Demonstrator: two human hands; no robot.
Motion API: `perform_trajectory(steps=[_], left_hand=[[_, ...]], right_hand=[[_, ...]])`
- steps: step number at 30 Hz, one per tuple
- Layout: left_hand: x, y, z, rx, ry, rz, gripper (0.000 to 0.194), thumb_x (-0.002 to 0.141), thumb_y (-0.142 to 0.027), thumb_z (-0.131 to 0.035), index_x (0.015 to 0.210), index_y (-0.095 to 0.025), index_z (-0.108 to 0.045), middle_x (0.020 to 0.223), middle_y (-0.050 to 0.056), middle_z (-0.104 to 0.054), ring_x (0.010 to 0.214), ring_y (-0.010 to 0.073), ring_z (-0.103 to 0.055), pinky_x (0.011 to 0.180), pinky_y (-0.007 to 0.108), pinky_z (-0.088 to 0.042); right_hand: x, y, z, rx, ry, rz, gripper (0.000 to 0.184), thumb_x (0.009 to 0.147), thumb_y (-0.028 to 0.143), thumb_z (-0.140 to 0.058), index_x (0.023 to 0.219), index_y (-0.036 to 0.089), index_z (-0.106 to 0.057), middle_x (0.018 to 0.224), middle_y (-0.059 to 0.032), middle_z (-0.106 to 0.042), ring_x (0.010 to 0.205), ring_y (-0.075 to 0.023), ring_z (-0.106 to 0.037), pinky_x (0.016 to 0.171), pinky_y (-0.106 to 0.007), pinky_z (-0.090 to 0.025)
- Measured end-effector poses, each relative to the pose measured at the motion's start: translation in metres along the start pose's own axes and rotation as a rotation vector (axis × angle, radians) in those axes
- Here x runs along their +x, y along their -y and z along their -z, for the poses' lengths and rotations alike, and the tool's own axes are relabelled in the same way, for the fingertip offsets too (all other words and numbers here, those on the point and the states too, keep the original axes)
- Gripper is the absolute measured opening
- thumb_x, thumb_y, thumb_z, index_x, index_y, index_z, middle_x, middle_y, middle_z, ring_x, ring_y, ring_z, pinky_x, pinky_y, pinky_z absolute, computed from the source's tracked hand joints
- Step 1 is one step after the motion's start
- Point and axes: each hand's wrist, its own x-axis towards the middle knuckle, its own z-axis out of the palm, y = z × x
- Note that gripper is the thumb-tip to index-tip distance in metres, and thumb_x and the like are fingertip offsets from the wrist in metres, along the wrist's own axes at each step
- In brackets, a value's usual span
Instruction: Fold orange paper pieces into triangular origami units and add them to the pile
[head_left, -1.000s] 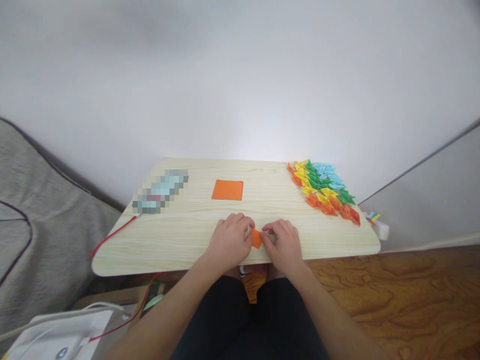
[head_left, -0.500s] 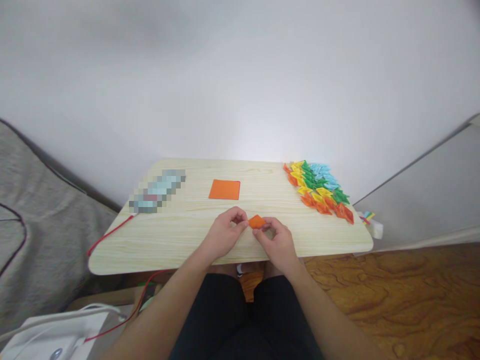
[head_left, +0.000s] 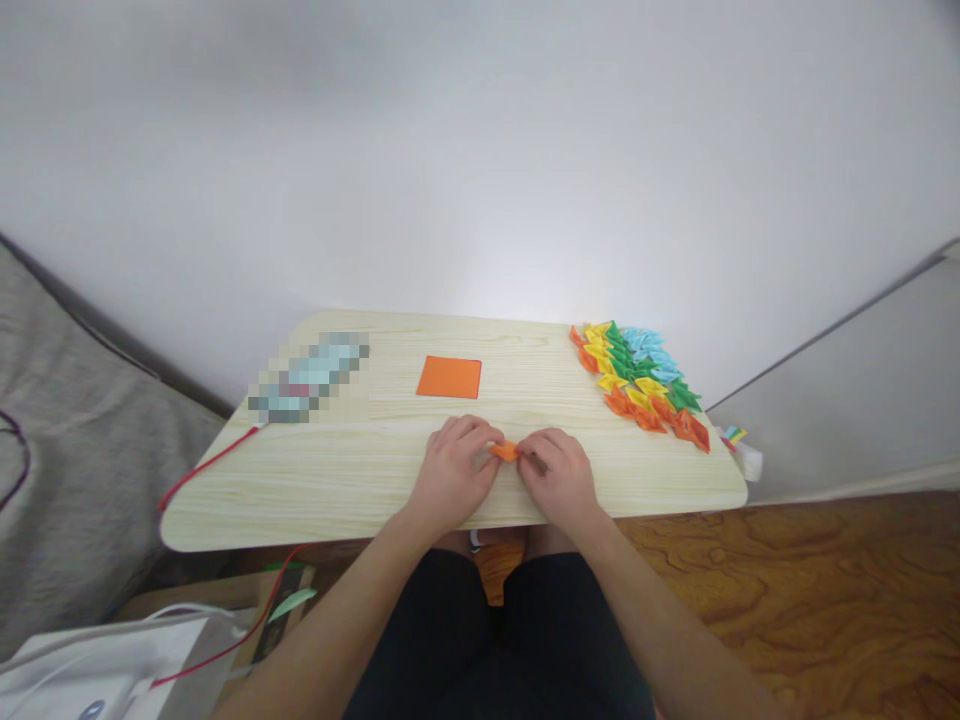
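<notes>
Between my two hands is a small piece of folded orange paper [head_left: 505, 452], held just above or on the table near its front edge. My left hand [head_left: 456, 470] pinches its left end with thumb and fingers. At the right end, the fingertips of my right hand [head_left: 559, 470] are closed on it. The paper looks narrow from here, and its ends are partly hidden by my fingers. Beyond my hands lies a flat stack of orange paper sheets [head_left: 449, 378].
Several folded paper pieces [head_left: 637, 375] in orange, yellow, green and light blue lie in rows at the right of the wooden table [head_left: 300, 490]. A pixelated object [head_left: 311, 378] with a red cable [head_left: 210, 463] lies at the left. A wall [head_left: 480, 160] stands behind.
The orange paper went from a flat square to a pointed shape tilted upward, and now appears narrower. Both hands rose away from the front edge, then changed their grip on its ends.
</notes>
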Motion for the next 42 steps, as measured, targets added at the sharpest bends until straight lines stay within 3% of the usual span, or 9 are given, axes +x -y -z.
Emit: perform_trajectory(steps=[3, 9, 26, 42], left_hand=[[-0.005, 0.002, 0.004, 0.050, 0.074, -0.065, 0.013, 0.089, -0.018, -0.065, 0.092, -0.026, -0.075, 0.105, 0.004, -0.073, 0.107, 0.0253, -0.060, 0.095, 0.042, -0.043], [-0.010, 0.010, 0.009, 0.106, 0.122, -0.120, 0.013, 0.095, -0.025, -0.064, 0.098, -0.027, -0.077, 0.105, 0.004, -0.076, 0.105, 0.0248, -0.060, 0.096, 0.042, -0.042], [-0.003, 0.007, 0.006, 0.221, 0.061, 0.062, 0.014, 0.093, -0.031, -0.066, 0.083, -0.024, -0.071, 0.099, 0.005, -0.070, 0.102, 0.0273, -0.058, 0.088, 0.043, -0.041], [-0.001, 0.005, 0.004, 0.283, 0.087, 0.063, 0.014, 0.095, -0.029, -0.062, 0.083, -0.023, -0.066, 0.097, 0.005, -0.069, 0.103, 0.0279, -0.057, 0.085, 0.042, -0.036]], right_hand=[[-0.006, 0.001, 0.004, -0.050, 0.056, 0.044, 0.016, 0.094, 0.017, -0.064, 0.099, 0.025, -0.077, 0.103, -0.0063, -0.075, 0.105, -0.0251, -0.064, 0.095, -0.041, -0.047], [-0.015, 0.003, 0.009, -0.094, 0.100, 0.051, 0.015, 0.097, 0.022, -0.066, 0.103, 0.027, -0.078, 0.110, -0.0051, -0.075, 0.108, -0.0246, -0.062, 0.095, -0.042, -0.047], [0.002, 0.005, 0.003, -0.150, 0.067, -0.141, 0.011, 0.095, 0.030, -0.070, 0.088, 0.024, -0.076, 0.095, -0.0045, -0.070, 0.097, -0.0241, -0.063, 0.090, -0.038, -0.046], [0.000, 0.016, -0.003, -0.211, 0.022, -0.256, 0.011, 0.092, 0.031, -0.073, 0.084, 0.024, -0.074, 0.097, -0.0049, -0.070, 0.101, -0.0263, -0.060, 0.088, -0.038, -0.040]])
